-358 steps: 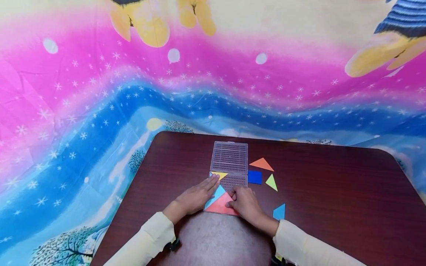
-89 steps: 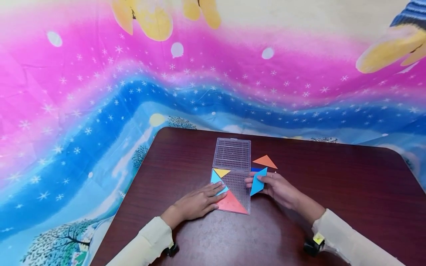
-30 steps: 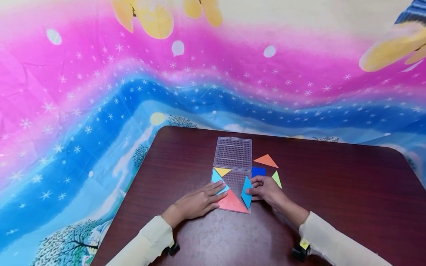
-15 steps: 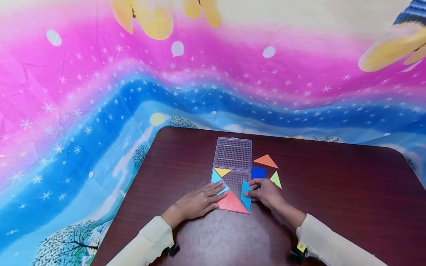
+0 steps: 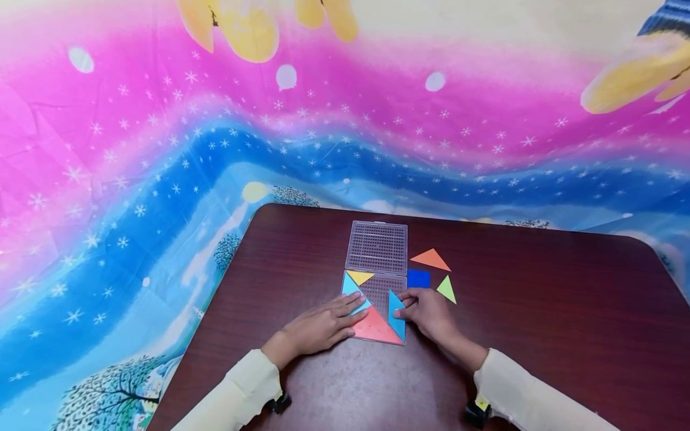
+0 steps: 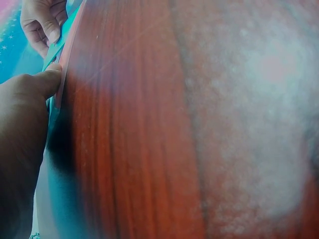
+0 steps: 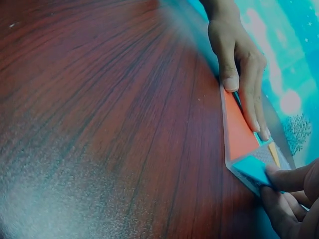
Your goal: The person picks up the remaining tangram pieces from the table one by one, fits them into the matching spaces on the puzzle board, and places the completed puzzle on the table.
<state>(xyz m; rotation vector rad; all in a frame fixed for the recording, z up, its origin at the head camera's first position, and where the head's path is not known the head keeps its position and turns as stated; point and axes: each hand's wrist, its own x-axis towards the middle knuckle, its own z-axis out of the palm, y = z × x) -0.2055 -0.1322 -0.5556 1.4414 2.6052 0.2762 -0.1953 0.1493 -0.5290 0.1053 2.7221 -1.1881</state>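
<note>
My left hand (image 5: 318,326) rests with its fingers extended on a light blue tangram piece (image 5: 350,287) and the red triangle (image 5: 373,329), both in the clear case's near half (image 5: 372,292). Between thumb and fingers, my right hand (image 5: 433,312) pinches a blue parallelogram (image 5: 397,326) at the case's right edge, its near tip in the front right corner beside the red triangle. In the right wrist view the parallelogram (image 7: 251,168) looks slightly tilted; whether it lies flat cannot be told. A yellow triangle (image 5: 360,277) sits in the case's far left corner.
The case's gridded lid (image 5: 377,246) lies folded back behind it. On the table (image 5: 539,311) to the right are a dark blue square (image 5: 418,279) against the case, a green triangle (image 5: 447,291) and an orange triangle (image 5: 431,260). A printed cloth (image 5: 345,120) hangs behind.
The parallelogram, earlier lying on the table at right, was picked up by my right hand and brought left into the case's front right corner. My left hand shifted nearer onto the light blue and red pieces.
</note>
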